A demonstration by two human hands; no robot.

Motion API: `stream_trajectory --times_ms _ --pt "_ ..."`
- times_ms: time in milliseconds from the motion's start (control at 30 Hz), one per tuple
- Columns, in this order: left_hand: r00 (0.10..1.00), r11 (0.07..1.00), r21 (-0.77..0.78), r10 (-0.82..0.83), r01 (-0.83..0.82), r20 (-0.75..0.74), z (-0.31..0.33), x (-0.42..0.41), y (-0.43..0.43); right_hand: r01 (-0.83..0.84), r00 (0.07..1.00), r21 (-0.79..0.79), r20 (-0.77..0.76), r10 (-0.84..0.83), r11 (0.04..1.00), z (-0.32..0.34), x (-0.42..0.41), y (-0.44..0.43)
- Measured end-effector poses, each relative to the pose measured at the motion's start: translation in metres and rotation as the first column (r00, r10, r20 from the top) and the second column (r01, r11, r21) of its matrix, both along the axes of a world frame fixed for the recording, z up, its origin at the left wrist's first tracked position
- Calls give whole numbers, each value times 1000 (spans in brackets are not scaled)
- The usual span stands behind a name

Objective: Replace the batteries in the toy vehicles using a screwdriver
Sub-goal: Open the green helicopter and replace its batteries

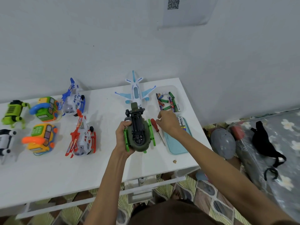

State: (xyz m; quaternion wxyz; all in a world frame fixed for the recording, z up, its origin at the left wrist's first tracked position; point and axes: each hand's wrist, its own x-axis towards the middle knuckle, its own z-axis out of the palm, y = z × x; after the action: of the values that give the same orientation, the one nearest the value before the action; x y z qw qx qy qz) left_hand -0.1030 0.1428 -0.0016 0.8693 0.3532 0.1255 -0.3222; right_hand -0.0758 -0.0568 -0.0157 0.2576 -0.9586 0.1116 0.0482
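Two bare forearms reach out from the near edge of the white tabletop (97,159). The left hand (122,137) grips a green toy helicopter (139,143) from its left side, fingers curled round the body and skid. The toy is belly-up just above the tabletop, right of the middle, with its tail pointing to the far edge. Its black battery compartment (137,125) lies uncovered, facing up; whether cells sit inside is too dark to tell.

The right hand (168,124) hovers near the right edge with its fingers curled toward the thumb. I cannot tell whether they pinch anything. Its fingertips are at the near rim of a clear tray (177,96) that holds a jumble of coloured batteries (167,101) in the far right corner. Under the wrist sits a teal tray (177,146) with a few silver batteries (180,120) at its far end.

A red-handled screwdriver (153,125) lies flat between the helicopter and the teal tray, tip toward the near edge. A white and pale blue toy airplane (136,91) rests at the far edge, just beyond the helicopter's tail.

Toward the left edge stand a blue toy helicopter (73,98), a red toy helicopter (82,137), a green toy bus (47,109), a yellow toy bus (40,138), a green robot dog (13,112) and a white robot dog (4,142).
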Motion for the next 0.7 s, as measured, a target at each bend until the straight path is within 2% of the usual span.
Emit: stream_trajectory --times_ms 200,300,400,500,600,700 --pt "1000 1000 3 27 -27 -7 -3 11 -9 136 979 192 124 -162 972 7 13 -24" --pt "1000 1000 7 -8 8 -13 2 13 -16 153 969 48 191 -159 987 9 32 -44" --pt "1000 999 42 12 -11 -20 3 18 -23 33 997 -149 67 -24 988 6 55 -62" --pt "1000 998 69 15 -13 -20 1 22 -29 -196 979 -317 -121 166 928 2 67 -68" --pt "999 998 55 20 -18 -30 0 24 -33 -298 952 -342 -176 250 891 -1 74 -70" --pt "999 999 37 28 -26 -41 0 27 -35 -322 943 -287 -188 276 902 4 80 -75"
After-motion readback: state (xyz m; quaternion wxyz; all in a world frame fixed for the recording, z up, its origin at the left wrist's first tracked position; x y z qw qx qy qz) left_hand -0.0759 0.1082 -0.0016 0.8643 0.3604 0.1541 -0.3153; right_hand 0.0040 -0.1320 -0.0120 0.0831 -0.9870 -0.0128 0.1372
